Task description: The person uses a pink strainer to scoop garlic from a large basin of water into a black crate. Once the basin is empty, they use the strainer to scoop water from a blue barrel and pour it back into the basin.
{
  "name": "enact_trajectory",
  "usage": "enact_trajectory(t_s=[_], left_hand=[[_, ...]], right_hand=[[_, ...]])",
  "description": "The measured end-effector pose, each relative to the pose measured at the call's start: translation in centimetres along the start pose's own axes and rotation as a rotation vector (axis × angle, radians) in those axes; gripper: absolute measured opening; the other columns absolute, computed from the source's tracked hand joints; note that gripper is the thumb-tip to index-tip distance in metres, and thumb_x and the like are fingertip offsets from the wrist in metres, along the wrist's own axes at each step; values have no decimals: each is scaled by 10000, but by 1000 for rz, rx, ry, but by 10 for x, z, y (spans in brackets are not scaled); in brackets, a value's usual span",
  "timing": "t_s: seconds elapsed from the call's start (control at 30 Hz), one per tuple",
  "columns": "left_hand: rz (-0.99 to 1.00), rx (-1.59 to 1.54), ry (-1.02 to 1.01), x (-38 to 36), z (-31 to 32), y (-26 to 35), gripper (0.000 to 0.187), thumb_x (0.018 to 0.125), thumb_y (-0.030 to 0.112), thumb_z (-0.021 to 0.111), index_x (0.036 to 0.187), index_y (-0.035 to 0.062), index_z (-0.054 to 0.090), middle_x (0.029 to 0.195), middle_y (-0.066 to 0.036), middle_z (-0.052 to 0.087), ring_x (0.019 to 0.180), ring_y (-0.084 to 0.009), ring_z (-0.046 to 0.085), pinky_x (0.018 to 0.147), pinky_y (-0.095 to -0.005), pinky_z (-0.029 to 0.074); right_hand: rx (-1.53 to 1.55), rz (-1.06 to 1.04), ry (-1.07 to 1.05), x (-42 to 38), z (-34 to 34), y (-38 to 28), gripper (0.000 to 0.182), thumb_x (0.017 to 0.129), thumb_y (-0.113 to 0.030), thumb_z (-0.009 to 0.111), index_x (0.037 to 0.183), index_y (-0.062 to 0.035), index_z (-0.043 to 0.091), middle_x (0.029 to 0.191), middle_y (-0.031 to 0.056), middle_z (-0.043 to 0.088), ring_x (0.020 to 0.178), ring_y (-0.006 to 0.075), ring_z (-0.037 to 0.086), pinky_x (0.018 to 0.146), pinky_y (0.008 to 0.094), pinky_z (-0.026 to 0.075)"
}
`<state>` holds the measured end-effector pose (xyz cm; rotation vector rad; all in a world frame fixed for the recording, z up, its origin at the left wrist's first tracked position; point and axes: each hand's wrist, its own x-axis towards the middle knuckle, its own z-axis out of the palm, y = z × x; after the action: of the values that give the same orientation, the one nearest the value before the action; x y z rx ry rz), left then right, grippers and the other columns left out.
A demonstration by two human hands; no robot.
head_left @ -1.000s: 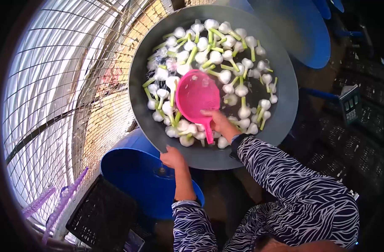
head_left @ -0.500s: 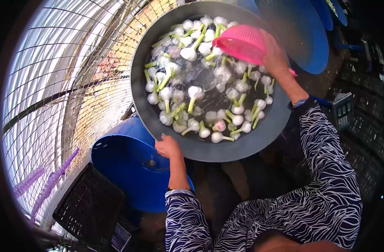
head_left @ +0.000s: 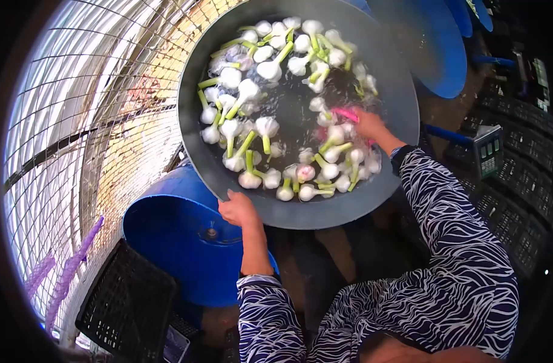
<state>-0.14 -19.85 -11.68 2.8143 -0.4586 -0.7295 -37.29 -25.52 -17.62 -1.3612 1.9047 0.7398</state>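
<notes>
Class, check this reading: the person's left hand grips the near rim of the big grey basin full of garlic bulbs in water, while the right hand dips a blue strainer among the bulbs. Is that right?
Not quite: the strainer is pink, not blue, as the head view shows. The rest stands: the left hand grips the near rim of the grey basin, and the right hand dips the strainer among the garlic bulbs in the water.

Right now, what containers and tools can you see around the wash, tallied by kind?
Grey basins: 1
Blue drums: 1
Blue round lids or drums at top right: 1 clear, more cut off
Black crates: 1
Pink strainers: 1
Scales: 1
Total: 6
</notes>
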Motion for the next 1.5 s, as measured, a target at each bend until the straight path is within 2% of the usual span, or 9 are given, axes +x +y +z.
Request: enact_trajectory(t_s=[0.2,0.27,0.5,0.7,0.73,0.77,0.87,1.27,1.5], left_hand=[[3,37,30,3,5,-4,321,817,162,597,1042,-66,602,996,-233,637,904,-401,607,796,-429,465],[45,33,75,5,7,-9,327,812,194,609,949,-103,624,942,-248,645,859,-409,618,761,-440,475],[9,-15,21,6,5,-7,324,828,153,575,1060,-74,596,1020,-236,631,933,-388,602,810,-422,454],[18,-176,31,10,7,-10,454,872,319,526,1072,-83,593,1045,-253,617,923,-387,595,816,-428,442],[-5,-189,24,12,6,-9,481,880,350,512,1067,-85,596,1041,-255,618,916,-387,595,815,-428,441],[-38,-138,17,12,6,-9,550,892,418,473,1032,-97,608,1019,-264,621,901,-389,594,804,-427,440],[-53,-141,6,10,3,-6,591,890,441,471,1013,-121,604,982,-269,626,898,-385,596,801,-429,444],[-47,-184,-46,1,2,-1,667,887,475,468,907,-181,592,888,-248,640,768,-355,609,710,-429,479],[-14,-279,-74,0,0,-1,567,909,414,493,931,-141,604,891,-183,644,747,-298,612,656,-404,500]], right_hand=[[535,-65,-191,44,122,-31,464,763,-125,538,1212,-15,515,1133,239,581,1009,368,588,857,393,471],[788,36,-200,19,101,-86,505,748,-106,549,1233,20,485,1148,241,577,1004,358,595,844,377,475],[1027,-120,-371,23,55,-183,395,735,-10,496,1112,-43,609,865,143,639,703,217,599,566,363,464],[1239,-301,-462,22,15,-181,478,750,64,434,1154,-115,614,911,76,641,689,157,591,555,328,489],[1246,-327,-471,24,12,-174,475,754,65,433,1156,-114,613,928,73,640,702,156,594,567,332,495],[1352,-392,-526,21,10,-163,354,821,-124,620,1171,-80,594,962,45,638,750,109,593,601,275,491],[1541,-340,-480,-2,-6,-132,299,875,-61,508,1161,-77,592,1027,57,623,863,145,595,715,317,507],[1971,-360,-34,-170,-19,122,405,829,-95,602,1217,-24,507,1155,90,583,1042,193,576,889,363,485],[2159,147,501,-270,94,276,512,841,-236,632,1290,-81,440,1219,82,548,1046,209,574,903,385,467]])
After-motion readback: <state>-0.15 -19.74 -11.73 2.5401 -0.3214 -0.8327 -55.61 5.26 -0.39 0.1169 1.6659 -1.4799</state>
